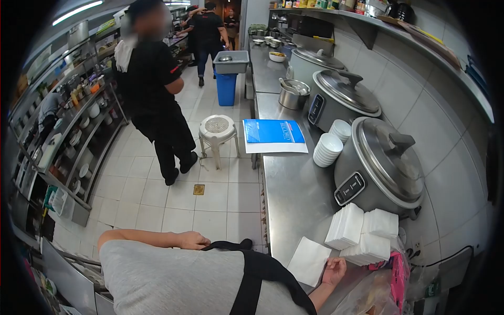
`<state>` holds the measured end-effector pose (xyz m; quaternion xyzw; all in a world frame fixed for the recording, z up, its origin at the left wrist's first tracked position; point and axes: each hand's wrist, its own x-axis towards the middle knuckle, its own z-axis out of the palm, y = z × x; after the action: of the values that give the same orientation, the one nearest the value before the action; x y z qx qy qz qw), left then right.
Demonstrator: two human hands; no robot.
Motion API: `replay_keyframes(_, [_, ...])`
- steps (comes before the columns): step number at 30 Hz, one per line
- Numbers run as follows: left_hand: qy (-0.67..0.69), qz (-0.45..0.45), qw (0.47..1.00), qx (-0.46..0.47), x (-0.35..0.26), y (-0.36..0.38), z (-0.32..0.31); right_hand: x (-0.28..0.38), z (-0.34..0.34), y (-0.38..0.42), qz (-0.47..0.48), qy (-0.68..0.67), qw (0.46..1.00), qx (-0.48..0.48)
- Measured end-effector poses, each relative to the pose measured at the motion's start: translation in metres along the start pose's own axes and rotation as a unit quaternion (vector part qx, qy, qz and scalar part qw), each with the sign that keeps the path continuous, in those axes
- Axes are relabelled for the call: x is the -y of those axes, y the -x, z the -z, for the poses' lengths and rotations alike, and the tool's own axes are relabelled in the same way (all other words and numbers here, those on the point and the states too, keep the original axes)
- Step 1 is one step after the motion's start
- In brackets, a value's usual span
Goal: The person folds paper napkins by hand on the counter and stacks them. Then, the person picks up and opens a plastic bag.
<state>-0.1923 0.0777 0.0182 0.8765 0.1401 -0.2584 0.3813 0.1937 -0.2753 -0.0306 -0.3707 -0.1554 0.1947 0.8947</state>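
Note:
My left hand (195,240) is in front of my body at the edge of my black apron (226,245). Its fingers are curled in, and what they may hold is hidden. On the steel counter (286,194), my right hand (334,270) lies beside a flat stack of white paper napkins (310,261), close to its right edge. The fingers of that hand are loosely bent and apart, with nothing visible in them. Just beyond it stand several piles of folded white napkins (345,226). A clear plastic bag (362,296) and pink plastic (399,278) lie to its right.
Large rice cookers (380,163) line the wall, with stacked white bowls (329,149) and a metal pot (293,94) alongside. A blue-covered record pad (274,132) overhangs the counter edge. A plastic stool (217,126), a person in black (149,79) and a blue bin (227,89) occupy the aisle.

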Motion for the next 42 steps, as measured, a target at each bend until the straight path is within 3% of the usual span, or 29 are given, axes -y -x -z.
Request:
replay_keyframes(4, [-0.024, -0.001, 1.000, 0.006, -0.003, -0.005, 0.001, 0.001, 0.000, 0.001, -0.001, 0.018, 1.000, 0.002])
replay_keyframes(7, [-0.010, -0.053, 0.998, -0.036, -0.004, -0.012, 0.005, 0.000, 0.005, 0.002, 0.005, 0.023, 1.000, 0.008])
replay_keyframes(10, [-0.092, -0.041, 0.995, 0.021, -0.013, -0.013, 0.013, 0.001, 0.001, 0.004, 0.007, 0.030, 1.000, -0.004])
replay_keyframes(13, [-0.144, -0.002, 0.989, 0.043, -0.040, -0.008, 0.030, 0.002, 0.005, 0.007, 0.005, 0.028, 1.000, -0.005])
replay_keyframes(15, [-0.180, -0.024, 0.983, 0.029, -0.041, -0.006, 0.033, 0.000, 0.006, 0.004, 0.005, 0.029, 1.000, 0.000])
replay_keyframes(18, [-0.290, -0.001, 0.957, 0.028, -0.031, -0.014, 0.030, 0.002, 0.005, 0.003, -0.003, -0.010, 1.000, 0.000])
replay_keyframes(20, [-0.424, -0.009, 0.889, 0.172, 0.001, -0.031, 0.014, -0.002, 0.014, -0.003, -0.001, -0.023, 1.000, -0.007])
replay_keyframes(23, [-0.467, -0.051, 0.865, 0.175, -0.039, -0.019, 0.037, -0.005, 0.017, 0.003, -0.006, 0.001, 1.000, -0.025])
replay_keyframes(26, [-0.467, -0.045, 0.862, 0.193, -0.070, -0.023, 0.055, -0.005, 0.015, 0.004, 0.004, 0.023, 0.997, -0.075])
replay_keyframes(28, [-0.474, -0.057, 0.852, 0.214, -0.098, -0.026, 0.069, -0.001, 0.011, 0.003, -0.020, 0.024, 0.999, -0.022])
replay_keyframes(35, [-0.463, -0.067, 0.848, 0.246, -0.091, -0.073, 0.061, 0.006, 0.008, 0.008, -0.009, 0.028, 0.999, -0.034])
replay_keyframes(37, [-0.454, -0.071, 0.854, 0.245, -0.075, -0.091, 0.057, 0.013, -0.003, 0.015, -0.019, 0.054, 0.994, -0.091])
replay_keyframes(39, [-0.421, -0.106, 0.863, 0.259, -0.107, -0.100, 0.072, 0.019, -0.009, 0.036, -0.051, 0.099, 0.987, -0.112])
replay_keyframes(41, [-0.337, -0.164, 0.909, 0.180, -0.130, -0.115, 0.079, 0.032, -0.036, 0.052, -0.012, 0.345, 0.916, -0.202])
replay_keyframes(42, [-0.253, -0.172, 0.941, 0.143, -0.147, -0.119, 0.084, 0.034, -0.038, 0.065, -0.036, 0.419, 0.882, -0.213])
